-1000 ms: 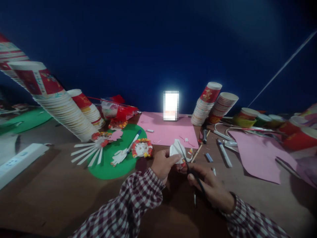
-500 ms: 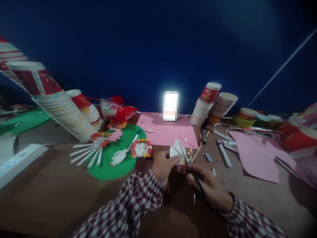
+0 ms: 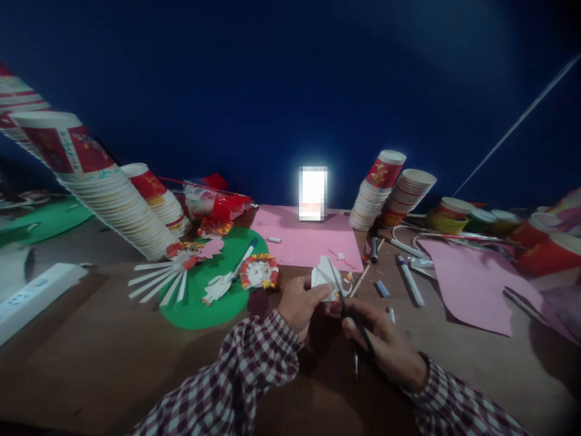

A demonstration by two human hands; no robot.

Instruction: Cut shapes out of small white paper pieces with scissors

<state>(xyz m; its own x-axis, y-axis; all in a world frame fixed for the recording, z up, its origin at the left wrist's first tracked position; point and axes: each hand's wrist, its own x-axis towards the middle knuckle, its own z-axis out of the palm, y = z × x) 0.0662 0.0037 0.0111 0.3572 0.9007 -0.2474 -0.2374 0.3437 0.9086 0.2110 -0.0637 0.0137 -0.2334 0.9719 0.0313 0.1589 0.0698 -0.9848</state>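
Note:
Between thumb and fingers, my left hand (image 3: 303,303) pinches a white piece of cut paper (image 3: 323,274) with some red and yellow print at its lower edge. My right hand (image 3: 384,339) is closed round the dark handles of a pair of scissors (image 3: 363,333). The blades point up and to the left and lie against the right side of the paper. Just left of my hands, a round paper cutout (image 3: 259,272) with a red and yellow rim and a white hand-shaped cutout (image 3: 219,287) rest on a green sheet (image 3: 195,313), with a marker (image 3: 244,259) across them.
Tall stacks of paper cups stand at left (image 3: 113,194) and back right (image 3: 376,191). Behind my hands, a pink sheet (image 3: 299,242) lies below a bright, blurred-out screen (image 3: 313,194). At right are a marker (image 3: 410,280) and another pink sheet (image 3: 472,290). A power strip (image 3: 40,297) sits left.

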